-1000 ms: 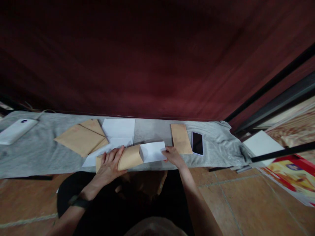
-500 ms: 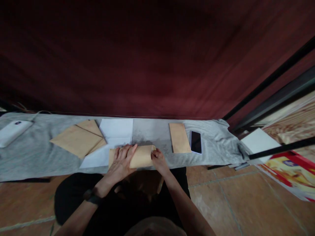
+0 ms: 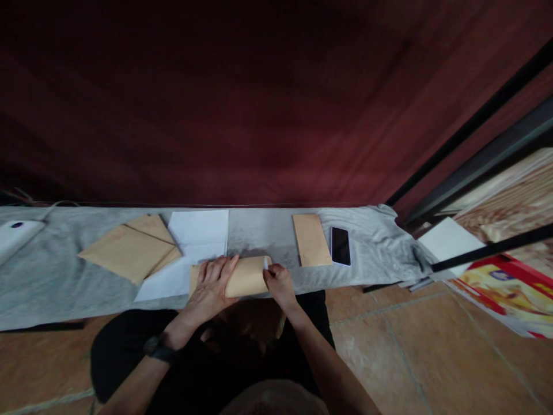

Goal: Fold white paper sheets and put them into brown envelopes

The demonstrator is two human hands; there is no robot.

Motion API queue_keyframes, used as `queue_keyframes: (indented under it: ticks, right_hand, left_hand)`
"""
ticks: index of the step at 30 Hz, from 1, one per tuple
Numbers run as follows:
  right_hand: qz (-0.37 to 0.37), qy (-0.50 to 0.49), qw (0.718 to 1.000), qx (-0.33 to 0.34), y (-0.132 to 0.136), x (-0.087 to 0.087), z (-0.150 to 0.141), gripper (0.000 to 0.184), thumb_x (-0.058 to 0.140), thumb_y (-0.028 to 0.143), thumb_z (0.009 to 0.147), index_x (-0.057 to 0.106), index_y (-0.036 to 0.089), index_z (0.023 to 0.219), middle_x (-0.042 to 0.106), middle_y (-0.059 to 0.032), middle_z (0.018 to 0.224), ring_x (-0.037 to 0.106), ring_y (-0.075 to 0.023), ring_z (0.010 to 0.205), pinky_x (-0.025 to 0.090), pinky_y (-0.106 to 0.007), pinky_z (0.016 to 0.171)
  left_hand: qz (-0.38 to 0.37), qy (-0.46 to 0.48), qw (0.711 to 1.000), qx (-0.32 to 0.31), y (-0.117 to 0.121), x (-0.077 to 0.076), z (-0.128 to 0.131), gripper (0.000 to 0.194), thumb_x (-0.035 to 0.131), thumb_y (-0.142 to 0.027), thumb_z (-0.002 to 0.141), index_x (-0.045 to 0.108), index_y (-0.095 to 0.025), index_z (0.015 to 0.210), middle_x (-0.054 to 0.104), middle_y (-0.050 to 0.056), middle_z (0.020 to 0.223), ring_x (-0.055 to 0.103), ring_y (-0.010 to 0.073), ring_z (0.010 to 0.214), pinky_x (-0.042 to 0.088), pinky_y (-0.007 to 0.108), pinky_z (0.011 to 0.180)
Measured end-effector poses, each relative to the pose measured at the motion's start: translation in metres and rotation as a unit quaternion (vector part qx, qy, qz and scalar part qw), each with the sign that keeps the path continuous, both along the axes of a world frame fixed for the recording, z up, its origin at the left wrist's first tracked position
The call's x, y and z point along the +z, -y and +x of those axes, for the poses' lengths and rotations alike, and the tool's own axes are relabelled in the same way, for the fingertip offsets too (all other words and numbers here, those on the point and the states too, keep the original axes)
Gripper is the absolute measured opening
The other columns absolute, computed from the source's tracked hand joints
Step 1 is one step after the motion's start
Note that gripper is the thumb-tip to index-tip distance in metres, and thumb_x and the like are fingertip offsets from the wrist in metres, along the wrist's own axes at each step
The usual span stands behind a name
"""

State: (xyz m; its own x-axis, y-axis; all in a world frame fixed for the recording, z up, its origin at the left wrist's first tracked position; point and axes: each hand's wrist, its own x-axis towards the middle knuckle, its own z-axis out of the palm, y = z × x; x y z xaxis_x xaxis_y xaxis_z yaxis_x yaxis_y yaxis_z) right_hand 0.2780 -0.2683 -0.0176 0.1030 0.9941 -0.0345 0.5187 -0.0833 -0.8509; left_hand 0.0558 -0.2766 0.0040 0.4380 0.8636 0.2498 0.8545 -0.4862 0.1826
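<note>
A brown envelope (image 3: 247,275) lies on the grey cloth (image 3: 56,271) in front of me. My left hand (image 3: 209,288) rests flat on its left half with the fingers stretched out, pressing it down. My right hand (image 3: 279,282) is closed at the envelope's right end, where a thin white edge of paper still shows at the mouth. The rest of the white sheet is hidden inside the envelope.
A stack of brown envelopes (image 3: 127,248) and white sheets (image 3: 196,236) lie to the left. A single brown envelope (image 3: 310,240) and a phone (image 3: 340,246) lie to the right. A white device (image 3: 15,236) sits at the far left; tiled floor (image 3: 410,357) lies below.
The folded white sheet that stuck out of the envelope's right end has been pushed in by my right hand. My left hand slid right along the envelope.
</note>
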Motion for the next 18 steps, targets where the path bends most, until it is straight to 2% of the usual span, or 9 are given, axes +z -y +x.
queue_keyframes:
  ticks: [7, 10, 14, 16, 18]
  right_hand:
    - [0.016, -0.008, 0.999, -0.042, 0.003, -0.003, 0.001, 0.004, 0.065, 0.019, 0.082, 0.069, 0.020, 0.083, 0.071, -0.0047, 0.089, 0.067, -0.0176, 0.081, 0.050, -0.026, 0.076]
    - [0.026, -0.085, 0.993, -0.073, 0.004, -0.007, 0.000, 0.014, 0.066, 0.022, 0.079, 0.064, 0.021, 0.093, 0.068, -0.0014, 0.087, 0.066, -0.0161, 0.077, 0.052, -0.027, 0.074]
    - [0.001, -0.251, 0.965, -0.080, 0.001, -0.011, 0.004, 0.036, 0.067, 0.029, 0.076, 0.062, 0.022, 0.111, 0.069, 0.0018, 0.084, 0.065, -0.0147, 0.071, 0.052, -0.024, 0.063]
    - [-0.020, -0.288, 0.956, -0.054, -0.002, -0.013, 0.009, 0.028, 0.068, 0.029, 0.074, 0.068, 0.022, 0.101, 0.070, 0.0019, 0.078, 0.065, -0.0153, 0.069, 0.052, -0.024, 0.062]
    - [-0.034, -0.298, 0.953, -0.038, -0.004, -0.014, 0.014, 0.014, 0.068, 0.029, 0.071, 0.071, 0.020, 0.082, 0.070, 0.0016, 0.069, 0.064, -0.0159, 0.066, 0.052, -0.024, 0.062]
  left_hand:
    - [0.000, -0.004, 1.000, -0.001, -0.001, 0.000, 0.001, 0.103, 0.074, -0.044, 0.077, 0.017, -0.023, 0.160, 0.050, 0.018, 0.142, 0.043, 0.0387, 0.138, 0.023, 0.061, 0.118]
    - [0.001, -0.011, 1.000, -0.004, -0.003, 0.002, 0.000, 0.104, 0.075, -0.042, 0.075, 0.018, -0.023, 0.160, 0.049, 0.018, 0.143, 0.041, 0.0392, 0.139, 0.022, 0.062, 0.118]
    - [0.003, -0.028, 0.999, -0.022, -0.007, 0.011, 0.001, 0.104, 0.075, -0.036, 0.075, 0.017, -0.022, 0.160, 0.048, 0.019, 0.145, 0.040, 0.0391, 0.142, 0.021, 0.064, 0.118]
    - [0.008, -0.037, 0.998, -0.042, -0.011, 0.016, 0.002, 0.102, 0.074, -0.033, 0.076, 0.017, -0.022, 0.160, 0.048, 0.019, 0.146, 0.038, 0.0387, 0.143, 0.020, 0.064, 0.119]
    - [0.015, -0.044, 0.997, -0.060, -0.016, 0.021, 0.004, 0.098, 0.073, -0.031, 0.078, 0.019, -0.022, 0.160, 0.047, 0.020, 0.149, 0.035, 0.0386, 0.146, 0.017, 0.064, 0.120]
